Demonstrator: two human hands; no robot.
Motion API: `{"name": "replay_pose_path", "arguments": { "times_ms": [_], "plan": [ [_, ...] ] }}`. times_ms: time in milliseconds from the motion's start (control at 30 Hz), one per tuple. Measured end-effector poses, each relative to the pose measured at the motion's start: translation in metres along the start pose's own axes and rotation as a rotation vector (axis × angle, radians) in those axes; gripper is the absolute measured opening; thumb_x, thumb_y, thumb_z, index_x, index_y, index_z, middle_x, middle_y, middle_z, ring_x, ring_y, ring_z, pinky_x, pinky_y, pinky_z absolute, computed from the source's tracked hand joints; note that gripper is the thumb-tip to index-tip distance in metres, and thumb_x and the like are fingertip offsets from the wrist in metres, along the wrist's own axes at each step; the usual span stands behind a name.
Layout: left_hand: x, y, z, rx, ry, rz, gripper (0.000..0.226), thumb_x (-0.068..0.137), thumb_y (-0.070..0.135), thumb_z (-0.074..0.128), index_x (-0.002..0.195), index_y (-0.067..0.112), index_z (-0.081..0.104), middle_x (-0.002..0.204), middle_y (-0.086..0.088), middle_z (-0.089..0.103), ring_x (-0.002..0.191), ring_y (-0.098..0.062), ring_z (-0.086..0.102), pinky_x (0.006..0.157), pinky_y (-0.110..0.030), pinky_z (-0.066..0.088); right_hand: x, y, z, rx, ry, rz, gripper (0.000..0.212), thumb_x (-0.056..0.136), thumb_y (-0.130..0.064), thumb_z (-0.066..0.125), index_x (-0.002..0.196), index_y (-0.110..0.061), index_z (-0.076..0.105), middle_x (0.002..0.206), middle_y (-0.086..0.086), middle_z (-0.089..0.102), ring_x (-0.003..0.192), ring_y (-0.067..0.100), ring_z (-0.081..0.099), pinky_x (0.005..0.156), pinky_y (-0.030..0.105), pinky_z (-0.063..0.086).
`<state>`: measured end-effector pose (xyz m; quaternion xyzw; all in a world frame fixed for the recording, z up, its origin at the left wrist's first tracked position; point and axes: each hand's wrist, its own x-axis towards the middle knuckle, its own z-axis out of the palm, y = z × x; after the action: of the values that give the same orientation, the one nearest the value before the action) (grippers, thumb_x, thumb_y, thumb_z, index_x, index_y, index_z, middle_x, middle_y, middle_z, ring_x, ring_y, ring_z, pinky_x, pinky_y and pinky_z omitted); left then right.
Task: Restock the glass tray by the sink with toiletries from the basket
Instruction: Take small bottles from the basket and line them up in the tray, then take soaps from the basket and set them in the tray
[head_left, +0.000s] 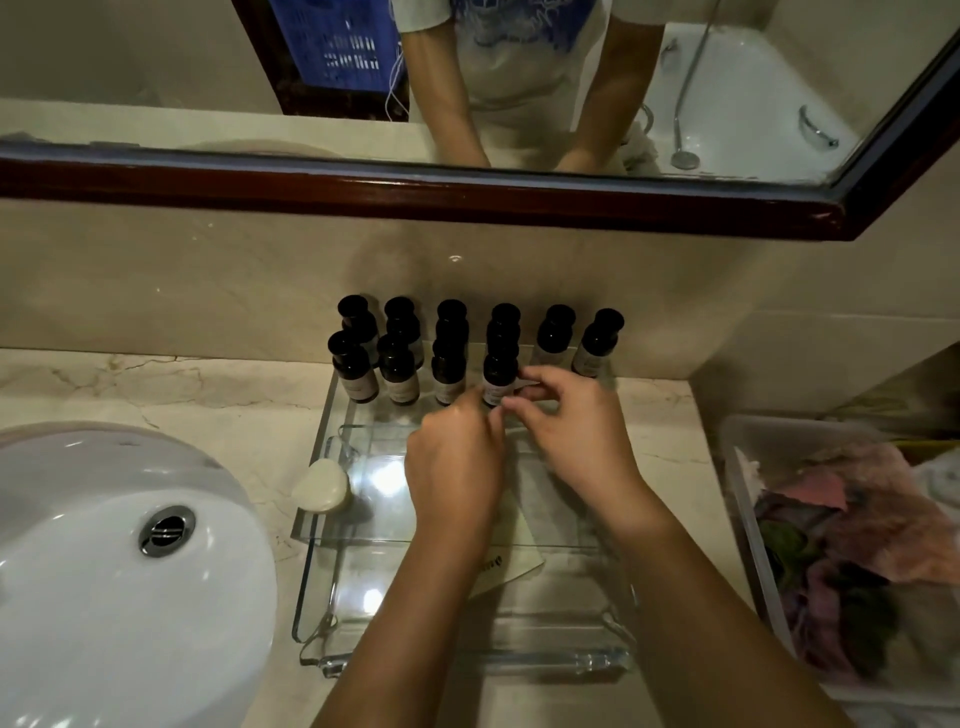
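The glass tray (332, 525) sits on the counter to the right of the sink. Several dark bottles (400, 371) with black caps stand in two rows along its far end. Both hands meet over the tray, just in front of the fourth bottle of the front row (500, 376). My right hand (574, 423) pinches a small thin white item (529, 384) between thumb and forefinger. My left hand (457, 467) has its fingers curled at the item's other end. A cream paper packet (519, 558) lies in the tray, partly under my left wrist. A round white soap (323, 487) rests on the tray's left rim.
The white sink (119, 561) fills the lower left. A clear plastic basket (748, 493) with pink and dark wrapped goods stands at the right on the marble counter (208, 395). A wood-framed mirror (467, 197) hangs on the wall behind the bottles.
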<state>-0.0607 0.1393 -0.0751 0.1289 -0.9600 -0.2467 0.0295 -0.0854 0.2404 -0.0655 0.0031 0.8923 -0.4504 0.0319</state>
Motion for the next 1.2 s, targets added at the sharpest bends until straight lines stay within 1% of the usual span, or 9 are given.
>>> {"name": "replay_pose_path", "arguments": {
  "times_ms": [167, 500, 700, 800, 900, 933, 1067, 1133, 1200],
  "plan": [
    [0.002, -0.002, 0.003, 0.011, 0.018, 0.017, 0.031, 0.095, 0.038, 0.045, 0.11, 0.016, 0.062, 0.096, -0.01, 0.069, 0.09, -0.03, 0.062, 0.064, -0.031, 0.037, 0.001, 0.003, 0.0, 0.007, 0.015, -0.014, 0.034, 0.084, -0.022, 0.068, 0.117, -0.016, 0.065, 0.094, -0.004, 0.07, 0.088, 0.004, 0.062, 0.07, 0.002, 0.04],
    [0.004, -0.003, 0.002, 0.026, 0.003, 0.015, 0.031, 0.095, 0.036, 0.047, 0.113, 0.014, 0.061, 0.098, -0.01, 0.069, 0.093, -0.029, 0.062, 0.071, -0.033, 0.044, 0.005, 0.002, 0.001, -0.019, 0.033, -0.028, 0.025, 0.083, -0.022, 0.069, 0.108, -0.015, 0.068, 0.093, -0.003, 0.072, 0.08, 0.001, 0.061, 0.067, 0.005, 0.042],
    [0.003, -0.002, 0.002, 0.036, 0.023, 0.027, 0.031, 0.096, 0.036, 0.046, 0.111, 0.015, 0.061, 0.099, -0.01, 0.067, 0.093, -0.03, 0.062, 0.065, -0.029, 0.037, 0.004, 0.002, 0.0, -0.053, 0.036, -0.041, 0.029, 0.083, -0.023, 0.069, 0.111, -0.015, 0.067, 0.095, -0.002, 0.072, 0.08, -0.001, 0.059, 0.065, 0.001, 0.04],
    [-0.001, -0.003, -0.001, 0.038, 0.014, 0.022, 0.031, 0.096, 0.036, 0.044, 0.112, 0.015, 0.06, 0.099, -0.011, 0.067, 0.094, -0.031, 0.061, 0.065, -0.03, 0.036, -0.001, 0.002, -0.003, -0.054, 0.03, -0.023, 0.034, 0.083, -0.026, 0.069, 0.115, -0.017, 0.064, 0.098, -0.001, 0.071, 0.088, 0.004, 0.063, 0.073, 0.011, 0.045],
    [-0.01, -0.005, -0.01, 0.045, 0.021, 0.028, 0.032, 0.097, 0.036, 0.044, 0.116, 0.015, 0.059, 0.098, -0.011, 0.068, 0.093, -0.031, 0.062, 0.068, -0.032, 0.042, -0.01, 0.001, -0.011, -0.066, 0.03, 0.002, 0.032, 0.083, -0.027, 0.069, 0.113, -0.018, 0.064, 0.096, -0.002, 0.071, 0.089, 0.007, 0.064, 0.078, 0.022, 0.05],
    [-0.015, -0.006, -0.015, 0.042, 0.036, 0.037, 0.031, 0.096, 0.035, 0.047, 0.113, 0.014, 0.061, 0.094, -0.012, 0.069, 0.089, -0.031, 0.063, 0.066, -0.032, 0.043, -0.013, 0.0, -0.015, -0.071, 0.025, 0.013, 0.03, 0.083, -0.026, 0.069, 0.111, -0.017, 0.064, 0.095, -0.002, 0.07, 0.089, 0.008, 0.064, 0.077, 0.024, 0.051],
    [-0.037, -0.019, -0.042, -0.005, 0.175, 0.16, 0.015, 0.079, 0.024, 0.074, 0.084, 0.011, 0.07, 0.058, -0.007, 0.066, 0.053, -0.027, 0.063, 0.044, -0.027, 0.04, -0.032, -0.005, -0.028, -0.121, -0.013, 0.041, 0.021, 0.084, -0.025, 0.068, 0.102, -0.015, 0.066, 0.089, -0.004, 0.067, 0.082, 0.009, 0.062, 0.068, 0.021, 0.049],
    [-0.051, -0.027, -0.063, -0.012, 0.106, 0.131, 0.017, 0.087, 0.029, 0.064, 0.092, 0.014, 0.069, 0.07, -0.006, 0.07, 0.067, -0.027, 0.066, 0.056, -0.031, 0.046, -0.044, -0.009, -0.033, -0.147, -0.053, 0.055, 0.018, 0.083, -0.026, 0.069, 0.098, -0.017, 0.067, 0.086, -0.004, 0.067, 0.083, 0.01, 0.063, 0.075, 0.029, 0.053],
    [-0.061, -0.041, -0.083, 0.008, 0.036, 0.08, 0.025, 0.093, 0.037, 0.051, 0.106, 0.021, 0.066, 0.085, -0.002, 0.072, 0.083, -0.024, 0.065, 0.069, -0.031, 0.047, -0.057, -0.015, -0.038, -0.196, -0.118, 0.04, 0.018, 0.083, -0.03, 0.069, 0.097, -0.019, 0.069, 0.085, -0.008, 0.066, 0.085, 0.01, 0.063, 0.077, 0.028, 0.051]
  ]
}}
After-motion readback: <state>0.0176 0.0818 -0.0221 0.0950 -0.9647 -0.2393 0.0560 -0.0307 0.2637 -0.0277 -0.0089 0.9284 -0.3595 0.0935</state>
